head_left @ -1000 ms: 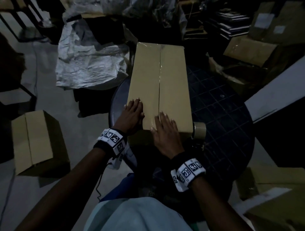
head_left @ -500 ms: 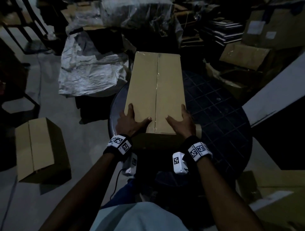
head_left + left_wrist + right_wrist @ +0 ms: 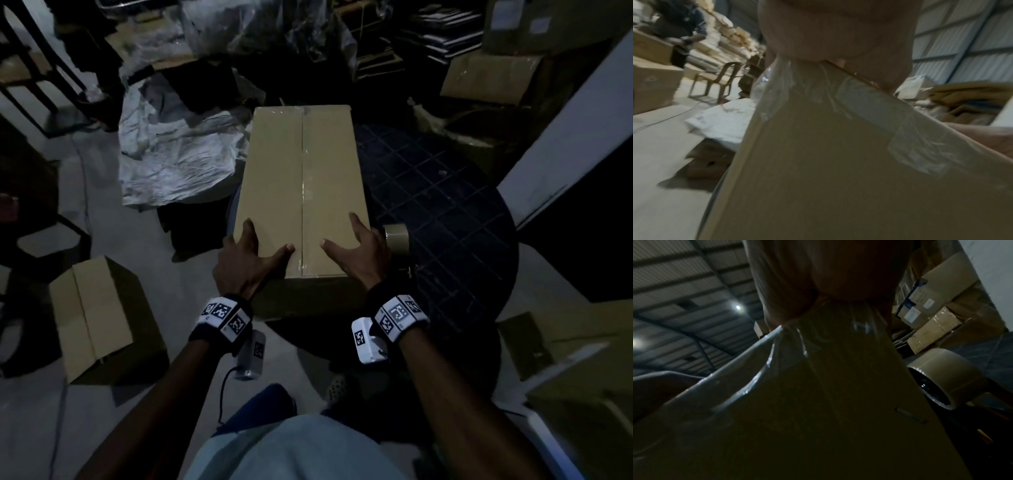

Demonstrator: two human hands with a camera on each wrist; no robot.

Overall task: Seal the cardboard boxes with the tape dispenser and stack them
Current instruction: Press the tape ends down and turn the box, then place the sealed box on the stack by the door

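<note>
Two hands clasp the near corners of the taped cardboard box (image 3: 301, 192): left hand (image 3: 245, 262), right hand (image 3: 359, 255). Tape dispenser (image 3: 396, 238) sits just right of it. The box is likely stiff, bulky and light; opposite sides offer firmer hold.

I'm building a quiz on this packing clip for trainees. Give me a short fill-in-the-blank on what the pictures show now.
1. Both hands grip the near end of the long cardboard box, the left hand at its left corner and the right hand at its ____ corner.
2. The box's centre seam is covered with clear ____.
3. The tape roll lies on the round ____.

Missing words: right; tape; table
</note>
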